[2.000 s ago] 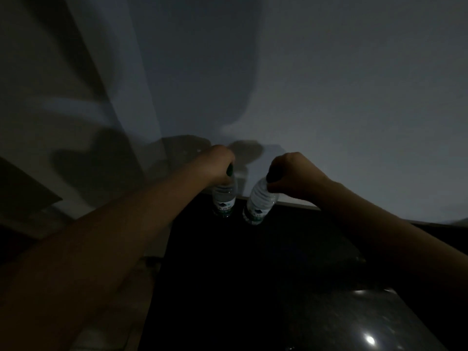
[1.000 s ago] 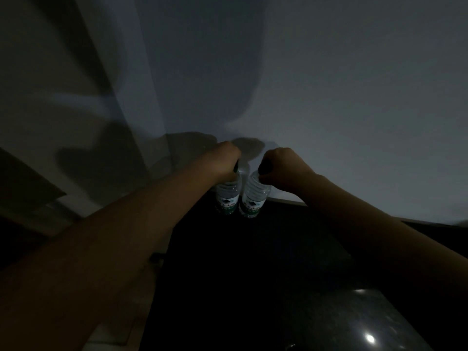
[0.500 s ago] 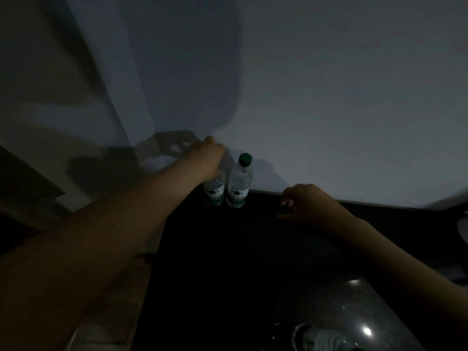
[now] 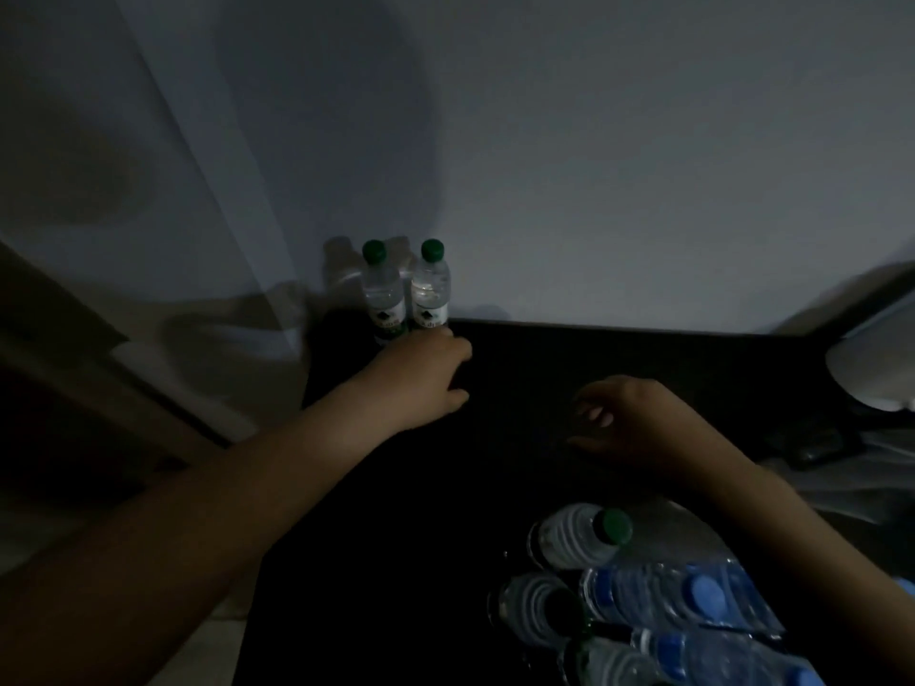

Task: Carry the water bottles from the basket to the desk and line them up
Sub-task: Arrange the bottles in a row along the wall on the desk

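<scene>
Standing upright at the far left corner of the dark desk, two green-cap bottles touch side by side against the wall; this starts the row. The left hand sits just in front of them, fingers curled loosely, knuckles at the base of the right bottle; whether it touches that bottle can't be told, and it holds nothing. The right hand hovers over mid-desk, fingers half open and drooping, also w/o a load. The remaining stock lies near right: green- and blue-cap bottles on their sides, heaped; the basket itself is too dark to make out.

Step in hand, as judged: both hands free, next pair due for pickup. To do it well: take one bottle per hand by the shoulder, below the cap, since the thin ribbed walls likely flex if squeezed. Lift clear of the heap so neighbours don't roll. Set each down upright to the right of the standing pair, bases flat, and release only once steady. Low light and the glossy top make edges hard to judge, so keep the row close to the wall.
</scene>
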Available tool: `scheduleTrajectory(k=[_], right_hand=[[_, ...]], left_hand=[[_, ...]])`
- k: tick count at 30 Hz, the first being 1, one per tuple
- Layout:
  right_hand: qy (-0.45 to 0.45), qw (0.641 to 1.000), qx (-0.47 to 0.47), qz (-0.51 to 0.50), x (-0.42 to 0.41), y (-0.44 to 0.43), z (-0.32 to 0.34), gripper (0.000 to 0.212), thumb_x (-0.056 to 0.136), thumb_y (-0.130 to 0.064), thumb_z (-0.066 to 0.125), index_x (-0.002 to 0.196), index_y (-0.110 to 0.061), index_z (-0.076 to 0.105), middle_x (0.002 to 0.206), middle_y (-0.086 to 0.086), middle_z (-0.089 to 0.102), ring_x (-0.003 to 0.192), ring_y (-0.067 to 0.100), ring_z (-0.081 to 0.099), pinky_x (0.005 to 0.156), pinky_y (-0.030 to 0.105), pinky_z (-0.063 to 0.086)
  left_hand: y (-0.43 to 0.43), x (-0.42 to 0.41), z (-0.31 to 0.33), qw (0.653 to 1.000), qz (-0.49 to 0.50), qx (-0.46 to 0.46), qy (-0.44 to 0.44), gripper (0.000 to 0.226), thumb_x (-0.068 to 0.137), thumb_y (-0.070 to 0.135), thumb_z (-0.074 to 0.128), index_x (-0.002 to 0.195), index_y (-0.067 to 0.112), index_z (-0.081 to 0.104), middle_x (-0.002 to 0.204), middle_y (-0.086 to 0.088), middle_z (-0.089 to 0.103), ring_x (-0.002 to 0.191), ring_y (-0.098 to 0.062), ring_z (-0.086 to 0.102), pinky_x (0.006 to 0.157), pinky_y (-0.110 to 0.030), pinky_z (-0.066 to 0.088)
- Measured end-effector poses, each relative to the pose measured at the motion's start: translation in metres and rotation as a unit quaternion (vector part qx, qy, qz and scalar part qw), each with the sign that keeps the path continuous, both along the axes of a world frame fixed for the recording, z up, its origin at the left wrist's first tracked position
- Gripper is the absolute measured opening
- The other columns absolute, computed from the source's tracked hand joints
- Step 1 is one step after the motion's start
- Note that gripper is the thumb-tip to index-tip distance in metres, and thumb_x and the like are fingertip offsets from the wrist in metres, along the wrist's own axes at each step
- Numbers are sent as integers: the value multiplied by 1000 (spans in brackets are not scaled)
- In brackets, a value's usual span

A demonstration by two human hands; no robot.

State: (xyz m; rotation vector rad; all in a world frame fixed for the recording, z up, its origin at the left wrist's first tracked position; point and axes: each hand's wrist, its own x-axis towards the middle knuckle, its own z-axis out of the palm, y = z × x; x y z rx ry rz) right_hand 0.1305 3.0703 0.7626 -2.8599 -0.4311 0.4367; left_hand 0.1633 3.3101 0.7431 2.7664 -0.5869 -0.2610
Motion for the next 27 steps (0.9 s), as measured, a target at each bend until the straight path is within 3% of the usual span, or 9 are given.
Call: scheduleTrajectory(k=[6, 18, 22, 27], right_hand=[[11, 1000, -4, -27, -44, -31, 0, 35, 79, -36, 71, 110, -21, 64, 103, -3, 60, 88, 9, 59, 79, 27, 52], [14, 999, 27, -19, -89, -49, -21, 25, 80, -31, 71, 99, -17, 64, 96, 0, 59, 85, 16, 59, 75, 36, 54], [14, 999, 43, -16, -88, -50, -32, 31, 78, -27, 72, 105, -19, 62, 99, 0, 56, 85, 17, 60, 74, 35, 55], [8, 999, 48, 12, -83, -47, -46, 30, 75, -28, 73, 102, -26, 62, 98, -4, 55, 81, 12, 58, 70, 29, 53]], left_hand=[[-29, -55, -7, 999, -29, -12, 36, 42, 84, 35, 64, 121, 17, 56, 113, -5, 54, 101, -22, 57, 86, -37, 49], [-56, -133, -10, 988, -26, -27, 148, 48, 89, 39, 61, 132, 20, 49, 124, 1, 50, 112, -15, 52, 95, -33, 47], [-64, -145, -8, 980, -31, -42, 191, 51, 87, 42, 61, 132, 22, 48, 126, 3, 50, 111, -12, 52, 95, -31, 47], [-75, -155, -10, 981, -40, -46, 185, 53, 81, 47, 68, 125, 23, 52, 118, 3, 51, 101, -12, 54, 90, -32, 49]])
